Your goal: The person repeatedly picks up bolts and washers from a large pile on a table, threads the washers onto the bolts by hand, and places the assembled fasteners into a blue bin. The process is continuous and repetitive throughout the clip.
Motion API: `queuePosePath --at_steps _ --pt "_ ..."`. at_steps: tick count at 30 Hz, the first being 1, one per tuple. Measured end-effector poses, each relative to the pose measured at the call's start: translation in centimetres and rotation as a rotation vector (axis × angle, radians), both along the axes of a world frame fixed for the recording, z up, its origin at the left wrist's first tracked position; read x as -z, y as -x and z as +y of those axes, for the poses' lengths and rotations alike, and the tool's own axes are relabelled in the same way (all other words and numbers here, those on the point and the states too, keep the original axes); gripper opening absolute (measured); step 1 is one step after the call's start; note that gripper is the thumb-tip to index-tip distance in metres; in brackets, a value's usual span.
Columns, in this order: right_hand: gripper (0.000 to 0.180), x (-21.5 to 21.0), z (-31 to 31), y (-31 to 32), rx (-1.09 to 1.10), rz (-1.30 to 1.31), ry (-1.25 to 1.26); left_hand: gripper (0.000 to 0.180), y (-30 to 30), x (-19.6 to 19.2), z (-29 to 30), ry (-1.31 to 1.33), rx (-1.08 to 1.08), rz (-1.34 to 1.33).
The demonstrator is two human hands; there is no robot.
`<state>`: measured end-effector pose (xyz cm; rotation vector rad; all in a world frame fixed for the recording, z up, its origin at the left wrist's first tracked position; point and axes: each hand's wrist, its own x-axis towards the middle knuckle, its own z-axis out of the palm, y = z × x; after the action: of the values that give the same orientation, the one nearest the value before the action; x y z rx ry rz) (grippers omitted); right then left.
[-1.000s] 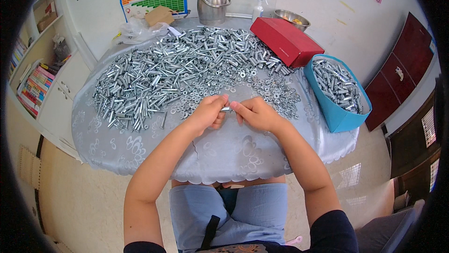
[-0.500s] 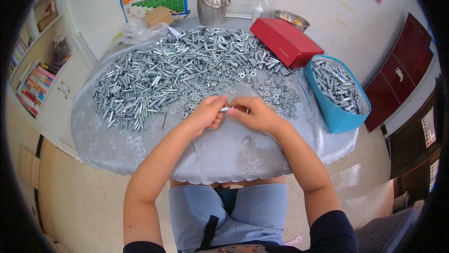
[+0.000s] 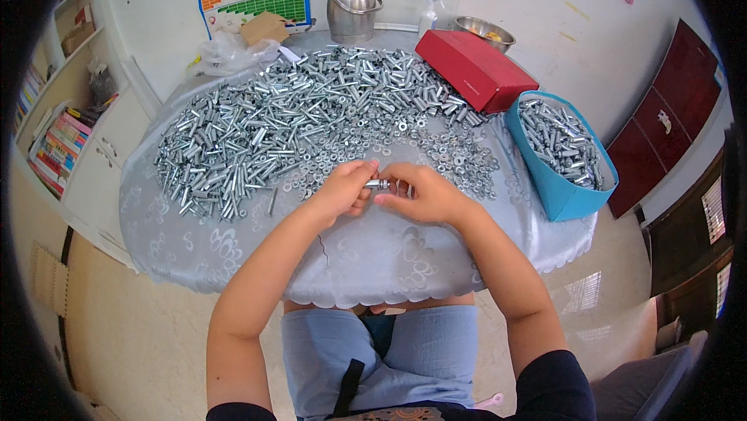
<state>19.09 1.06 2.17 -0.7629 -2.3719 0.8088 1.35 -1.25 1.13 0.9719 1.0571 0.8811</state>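
Over the near part of the table, my left hand [image 3: 346, 189] is closed around a silver expansion bolt [image 3: 375, 184] lying about level, its end pointing right. My right hand [image 3: 426, 194] curls its fingers around that end, where a nut or washer seems to sit; the thumb stands a little below. The fingers partly hide this end. Just beyond my hands, small washers and nuts [image 3: 461, 158] lie scattered. A big heap of silver metal bolts and sleeves [image 3: 249, 121] spreads behind and to the left. One loose bolt [image 3: 272, 200] lies apart at the heap's near edge.
A blue fabric bin [image 3: 572, 201] full of metal sleeves stands at the table's right edge. Behind it are a red box [image 3: 476, 69] and a steel bowl [image 3: 504, 36]. A steel pot [image 3: 352, 16], spray bottle [image 3: 429, 15] and plastic bag [image 3: 229, 54] stand at the back.
My right thumb has moved down off the bolt, and the right fingers have opened slightly, so more of the bolt's end shows. My left hand has stayed in place.
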Motion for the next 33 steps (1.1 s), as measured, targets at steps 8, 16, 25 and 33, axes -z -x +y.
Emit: queuePosePath --at_steps 8,16,25,33 --pt "0.031 -0.2 0.3 0.0 -0.004 -0.172 0.138 0.024 0.1 0.5 0.3 -0.001 0.034 0.011" --pt "0.03 0.7 1.0 -0.3 -0.002 -0.167 0.048 0.021 0.1 0.9 0.5 0.013 0.065 0.036" --pt "0.034 0.1 0.6 -0.3 -0.006 -0.178 -0.095 0.023 0.1 0.4 0.3 0.009 0.041 0.008" --pt "0.035 1.0 1.0 -0.1 0.095 -0.185 0.018 0.025 0.0 0.5 0.3 0.004 0.04 0.012"
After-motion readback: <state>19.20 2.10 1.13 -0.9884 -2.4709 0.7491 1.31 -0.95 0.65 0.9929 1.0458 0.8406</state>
